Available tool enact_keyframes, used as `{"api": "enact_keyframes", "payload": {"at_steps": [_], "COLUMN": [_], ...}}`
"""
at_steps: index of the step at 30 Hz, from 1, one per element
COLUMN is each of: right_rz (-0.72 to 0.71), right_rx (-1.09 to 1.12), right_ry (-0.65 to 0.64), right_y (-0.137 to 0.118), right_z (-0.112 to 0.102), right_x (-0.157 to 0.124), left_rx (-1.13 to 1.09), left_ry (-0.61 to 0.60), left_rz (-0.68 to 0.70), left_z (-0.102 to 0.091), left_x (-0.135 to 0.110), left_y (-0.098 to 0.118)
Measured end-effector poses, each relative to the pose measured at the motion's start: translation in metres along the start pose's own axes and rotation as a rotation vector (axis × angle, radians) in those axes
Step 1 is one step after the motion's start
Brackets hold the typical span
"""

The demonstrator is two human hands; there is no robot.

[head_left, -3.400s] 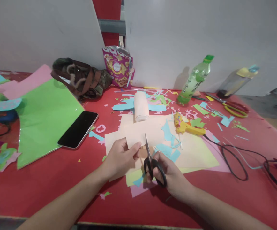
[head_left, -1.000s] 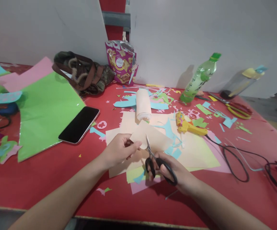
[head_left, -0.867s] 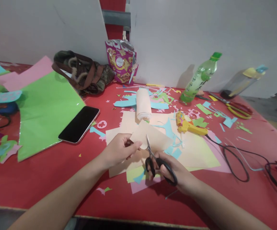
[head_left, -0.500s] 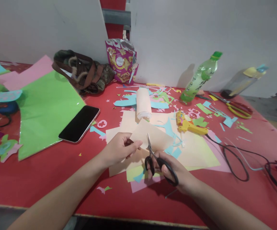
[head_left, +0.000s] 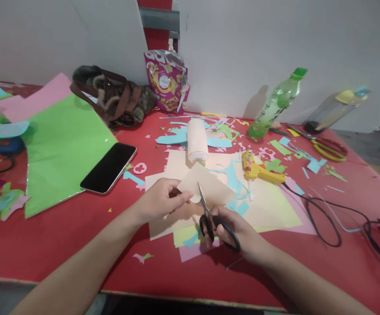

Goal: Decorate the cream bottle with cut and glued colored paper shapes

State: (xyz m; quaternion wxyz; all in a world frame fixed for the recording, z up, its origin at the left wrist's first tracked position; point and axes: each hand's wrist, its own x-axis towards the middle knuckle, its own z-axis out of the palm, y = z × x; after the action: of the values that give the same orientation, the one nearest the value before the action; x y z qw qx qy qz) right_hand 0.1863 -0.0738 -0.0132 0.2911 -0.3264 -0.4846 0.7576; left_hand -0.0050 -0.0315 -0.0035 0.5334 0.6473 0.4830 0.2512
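My left hand (head_left: 163,197) pinches the left edge of a cream sheet of paper (head_left: 214,189) between thumb and fingers. In my right hand (head_left: 234,227) are black-handled scissors (head_left: 226,234), their blades set into the paper near its middle. Beneath both hands lie stacked cream, yellow and pink sheets (head_left: 269,210). Just beyond the held paper lies a bottle-like cylinder wrapped in cream paper (head_left: 197,139), with blue paper strips (head_left: 173,139) out to its sides.
A yellow glue gun (head_left: 264,173) with a black cord lies right of the sheets. At left are a phone (head_left: 109,168) and a green sheet pack (head_left: 65,153). A bag (head_left: 117,98), a snack pouch (head_left: 167,83) and a green bottle (head_left: 277,105) stand behind, with paper scraps around.
The scissor blades have moved slightly left and farther into the paper, and their handles have come closer together. My left hand has shifted a little left with the sheet.
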Motion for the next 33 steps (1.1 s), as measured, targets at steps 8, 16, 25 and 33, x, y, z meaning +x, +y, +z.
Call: {"api": "enact_keyframes", "payload": {"at_steps": [8,16,25,33], "right_rz": [0.063,0.052,-0.009,0.024], "right_rx": [-0.030,-0.018,0.060,0.066], "right_ry": [-0.004,0.009,0.055,0.080], "right_y": [0.002,0.001,0.002,0.003], "right_z": [-0.002,-0.001,0.003,0.003], "right_x": [-0.001,-0.001,0.001,0.002], "left_rx": [0.001,-0.007,-0.058,-0.049], "left_ry": [-0.105,-0.083,-0.033,-0.004], "left_rz": [-0.035,-0.039,-0.049,-0.013], "left_z": [-0.010,-0.012,0.003,0.004], "left_x": [0.002,0.003,0.002,0.001], "left_y": [-0.001,-0.002,-0.002,0.002]}}
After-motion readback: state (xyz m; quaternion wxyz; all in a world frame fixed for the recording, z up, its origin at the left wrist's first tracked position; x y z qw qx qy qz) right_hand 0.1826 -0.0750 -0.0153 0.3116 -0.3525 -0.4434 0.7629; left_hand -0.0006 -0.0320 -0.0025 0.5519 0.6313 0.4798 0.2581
